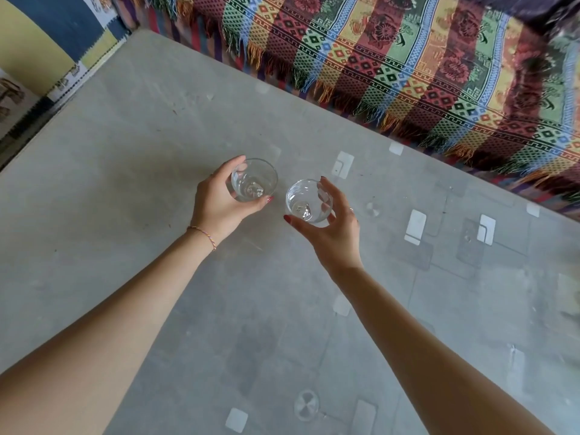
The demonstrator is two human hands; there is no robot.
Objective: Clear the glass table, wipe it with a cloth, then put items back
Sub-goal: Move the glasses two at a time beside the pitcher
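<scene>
Two clear drinking glasses are held side by side over the middle of the glass table (131, 171). My left hand (219, 205) wraps around the left glass (255, 179) from its left side. My right hand (332, 229) grips the right glass (306, 200) from its right and near side, thumb at the front. Both glasses look empty. Whether their bases touch the tabletop I cannot tell. The tabletop is see-through, with grey floor tiles showing beneath it on the right.
A sofa under a colourful fringed woven throw (408, 58) runs along the table's far right edge. A yellow and blue patterned fabric (47, 42) lies past the far left corner. Round metal fittings (306, 405) show through the glass.
</scene>
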